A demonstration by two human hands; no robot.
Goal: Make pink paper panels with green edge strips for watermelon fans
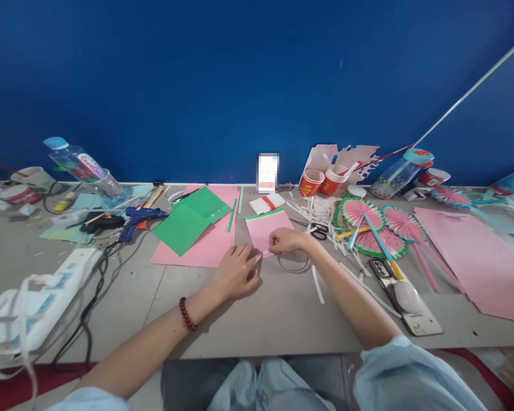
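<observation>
A small pink paper sheet [266, 229] with a green top edge lies on the grey table [282, 314] in front of me. My left hand [235, 270] rests near its lower left corner, fingers curled toward the paper's edge. My right hand [285, 240] is closed in a pinch on the sheet's lower right edge. A dark red bead bracelet [187, 314] sits on my left wrist. A clear tape ring [293, 262] lies just below my right hand.
Green paper [188, 220] on larger pink sheets and a blue glue gun [139, 220] lie left; a power strip [38, 297] with cables far left. Scissors [314, 228], red paper cups [323, 181], watermelon paper fans [377, 228], a phone [405, 297] and pink sheets [475, 257] are to the right.
</observation>
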